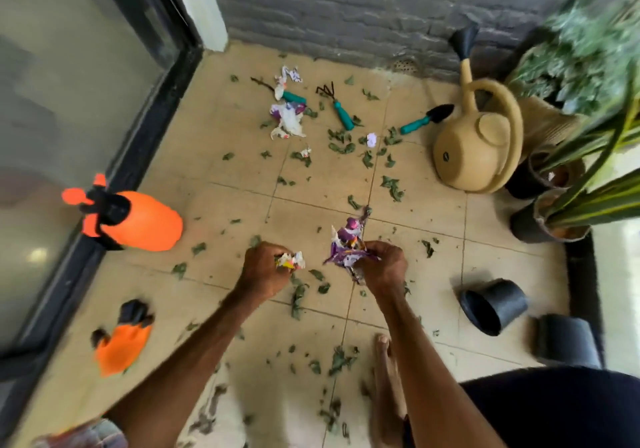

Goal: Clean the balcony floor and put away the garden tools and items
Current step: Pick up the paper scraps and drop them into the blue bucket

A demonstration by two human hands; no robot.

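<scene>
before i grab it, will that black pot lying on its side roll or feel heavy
The pot lies on its side, round wall on the tiles, so a push would probably roll it. No soil shows at its dark mouth, so it is likely empty and light. The wall looks thin, maybe plastic, and may flex when squeezed.

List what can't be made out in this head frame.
- Head view: print on the purple wrapper in the right hand, blurred and crumpled.
- Head view: how much paper scrap the left hand holds; its fingers cover it.
- Head view: leftmost teal-handled tool, middle covered by torn paper.
- Head view: plants, motion-blurred and cut off by the right edge.
</scene>
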